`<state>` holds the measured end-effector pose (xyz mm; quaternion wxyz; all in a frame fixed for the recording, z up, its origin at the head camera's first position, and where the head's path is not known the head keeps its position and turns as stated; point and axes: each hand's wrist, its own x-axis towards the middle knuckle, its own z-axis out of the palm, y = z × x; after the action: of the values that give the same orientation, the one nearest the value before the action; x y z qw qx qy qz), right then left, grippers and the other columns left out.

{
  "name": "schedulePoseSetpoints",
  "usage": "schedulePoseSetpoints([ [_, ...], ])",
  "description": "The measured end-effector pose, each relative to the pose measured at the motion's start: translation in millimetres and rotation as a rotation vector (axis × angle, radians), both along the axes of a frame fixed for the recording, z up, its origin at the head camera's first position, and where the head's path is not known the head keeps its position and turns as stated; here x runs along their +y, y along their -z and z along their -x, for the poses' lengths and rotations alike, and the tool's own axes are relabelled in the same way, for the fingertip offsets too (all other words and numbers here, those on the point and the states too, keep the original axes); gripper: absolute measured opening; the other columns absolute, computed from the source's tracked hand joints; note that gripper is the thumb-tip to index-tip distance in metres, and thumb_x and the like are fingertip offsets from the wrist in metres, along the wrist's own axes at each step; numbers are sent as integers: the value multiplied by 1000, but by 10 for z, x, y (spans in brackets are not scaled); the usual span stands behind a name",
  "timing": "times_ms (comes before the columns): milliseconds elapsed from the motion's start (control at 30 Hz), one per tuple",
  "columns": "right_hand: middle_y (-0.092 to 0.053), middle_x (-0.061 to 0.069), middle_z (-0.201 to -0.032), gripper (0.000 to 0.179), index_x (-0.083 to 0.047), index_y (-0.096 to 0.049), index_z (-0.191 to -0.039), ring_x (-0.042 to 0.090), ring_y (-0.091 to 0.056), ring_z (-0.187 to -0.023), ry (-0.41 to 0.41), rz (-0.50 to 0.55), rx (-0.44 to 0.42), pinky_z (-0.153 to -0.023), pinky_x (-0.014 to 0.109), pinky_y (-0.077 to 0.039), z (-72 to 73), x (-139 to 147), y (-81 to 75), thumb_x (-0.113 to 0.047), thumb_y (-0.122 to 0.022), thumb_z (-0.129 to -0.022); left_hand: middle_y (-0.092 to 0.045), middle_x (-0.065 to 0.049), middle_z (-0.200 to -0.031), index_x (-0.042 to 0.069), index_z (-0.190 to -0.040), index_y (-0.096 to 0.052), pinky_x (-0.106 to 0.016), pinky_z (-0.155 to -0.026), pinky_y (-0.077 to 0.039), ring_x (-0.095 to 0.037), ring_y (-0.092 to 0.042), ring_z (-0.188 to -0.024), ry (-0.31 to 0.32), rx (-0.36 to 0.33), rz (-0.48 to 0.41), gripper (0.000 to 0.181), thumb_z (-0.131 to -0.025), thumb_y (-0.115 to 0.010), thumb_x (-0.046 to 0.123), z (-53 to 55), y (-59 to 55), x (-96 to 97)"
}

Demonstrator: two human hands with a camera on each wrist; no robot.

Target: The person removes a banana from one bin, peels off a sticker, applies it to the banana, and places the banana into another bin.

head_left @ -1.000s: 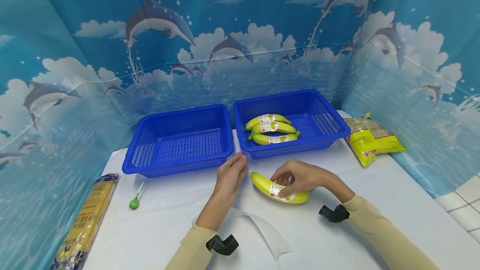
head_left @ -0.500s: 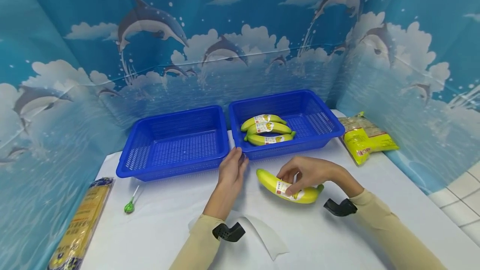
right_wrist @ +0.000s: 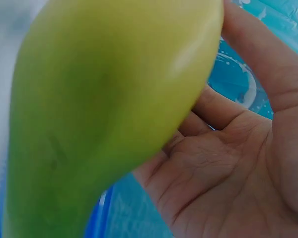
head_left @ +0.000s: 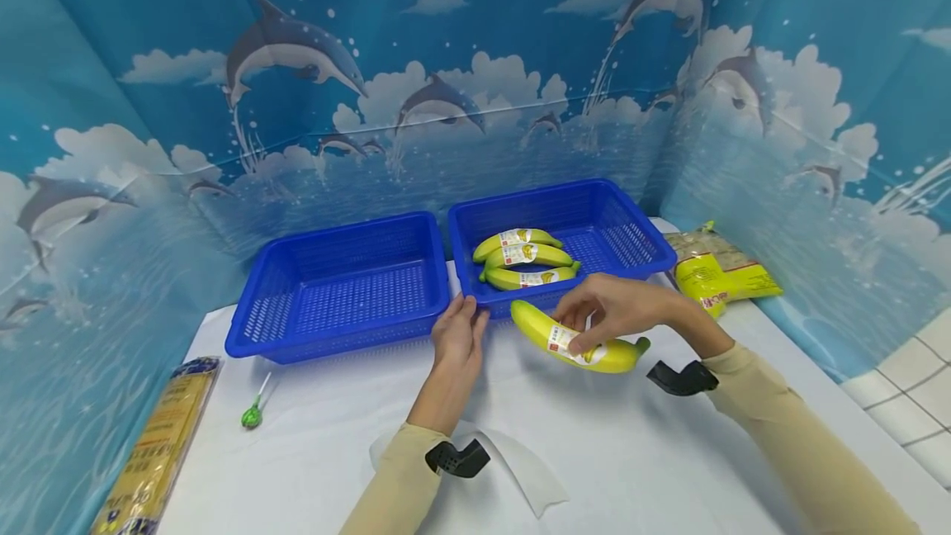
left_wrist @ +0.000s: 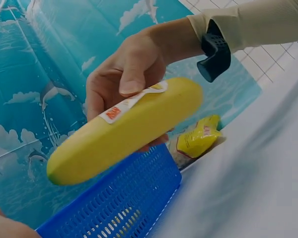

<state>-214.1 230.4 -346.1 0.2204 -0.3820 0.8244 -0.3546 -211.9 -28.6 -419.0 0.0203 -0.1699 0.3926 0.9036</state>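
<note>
In the head view my right hand (head_left: 620, 312) pinches a yellow banana (head_left: 538, 322) with a white label, thumb on the near side. The banana hangs above the white tabletop, just in front of the right blue basket (head_left: 654, 258). The left wrist view shows the thumb across the label of this banana (left_wrist: 119, 141); in the right wrist view its green stem end fills much of the picture. My left hand (head_left: 455, 341) touches the front left corner of the right basket, fingers mostly straight. Inside that basket, three labelled bananas (head_left: 531, 255) lie at the left.
A second blue basket (head_left: 364, 333) stands at the left, with nothing in it. A yellow bag (head_left: 724, 277) lies to the right, a long yellow packet (head_left: 159, 444) at far left. A green lollipop (head_left: 251, 416) and a white strip (head_left: 520, 469) lie on the table.
My right hand has lifted the banana off the table and moved it toward the right basket. My left hand has come forward to that basket's corner. The head view has shifted slightly.
</note>
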Motion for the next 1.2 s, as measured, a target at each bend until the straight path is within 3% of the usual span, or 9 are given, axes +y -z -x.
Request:
schedulePoseSetpoints([
  [233,-79,7,-112,41,5,-71,-135,22,-76,-97,27,19,-21,-87,35,-66,264,88,-246,-15,-80,-100,-41,-27,-164,-9,-160,-39,-34,-119,-46,-34,-43,-154,-25,-25,-6,50,-113,-50,0,12,-12,-17],
  [467,-78,15,-117,42,8,-66,-140,23,-76,-101,193,25,-8,-87,34,-65,659,185,-603,-13,-74,-104,-39,-25,-166,-9,-160,-39,-34,-120,-45,-34,-41,-155,-9,-21,7,49,-113,-50,0,12,0,-60],
  [600,-78,15,-122,43,5,-66,-142,22,-74,-103,301,-2,-10,-83,37,-64,922,211,-693,-18,-72,-106,-38,-25,-166,-9,-160,-39,-34,-120,-45,-34,-41,-155,-8,-19,4,50,-112,-50,0,20,9,-71],
  [900,-70,20,-137,56,5,-63,-146,28,-68,-118,439,-64,-91,-102,49,-61,1397,301,-510,-33,-72,-106,-36,-25,-168,-10,-161,-38,-35,-121,-45,-35,-40,-156,-3,-26,8,52,-111,-53,-1,23,26,-46],
  [1033,-74,11,-114,52,7,-65,-142,23,-65,-100,496,-46,-153,-93,42,-62,1578,386,-354,-30,-71,-107,-36,-26,-168,-11,-160,-38,-36,-121,-45,-36,-39,-156,-2,-9,5,52,-111,-53,-3,27,26,-34],
  [1200,-66,2,-81,34,4,-75,-117,20,-57,-76,579,-28,-259,-80,38,-61,1741,477,-193,-28,-74,-105,-38,-28,-166,-12,-159,-38,-35,-120,-46,-37,-40,-155,1,-3,11,51,-111,-53,-3,38,16,-30],
])
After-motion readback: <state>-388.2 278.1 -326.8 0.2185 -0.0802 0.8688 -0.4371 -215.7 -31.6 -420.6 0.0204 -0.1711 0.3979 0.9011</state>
